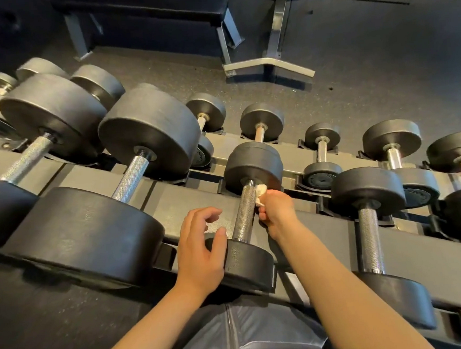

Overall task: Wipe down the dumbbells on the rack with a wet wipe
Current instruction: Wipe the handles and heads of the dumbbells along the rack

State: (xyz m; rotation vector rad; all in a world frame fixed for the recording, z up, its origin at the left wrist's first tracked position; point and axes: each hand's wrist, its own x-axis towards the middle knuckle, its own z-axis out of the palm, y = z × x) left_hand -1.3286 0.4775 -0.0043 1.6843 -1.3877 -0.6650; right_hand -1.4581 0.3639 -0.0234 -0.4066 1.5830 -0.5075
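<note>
Nearest the camera: grey clothing at the frame's bottom, both forearms reaching out over the rack.
Left hand: released, fingers loosely curled and holding nothing; its heel rests on the near head of the dumbbell being cleaned, which looks like a steadying hold.
Right hand: grasping the wipe, a small white wad pinched at the fingertips and pressed to the right side of the handle, close to the far head.
Task's thing: this dumbbell lies in its cradle on the rack's near tier, handle running away from the viewer, between a large dumbbell on the left and a smaller one on the right.
Doing the step well: I judge the knurled handle needs the wipe wrapped round it and drawn along its full length, with a twist to reach the underside; then both heads. The left hand should keep the weight from rolling.
Progress: cannot tell which dumbbells are already wiped.
Far tier: a row of smaller dumbbells behind.
Beyond the rack: speckled floor and grey metal frame legs.
Writing: faint embossed marks on a few far heads, too small to read.
</note>
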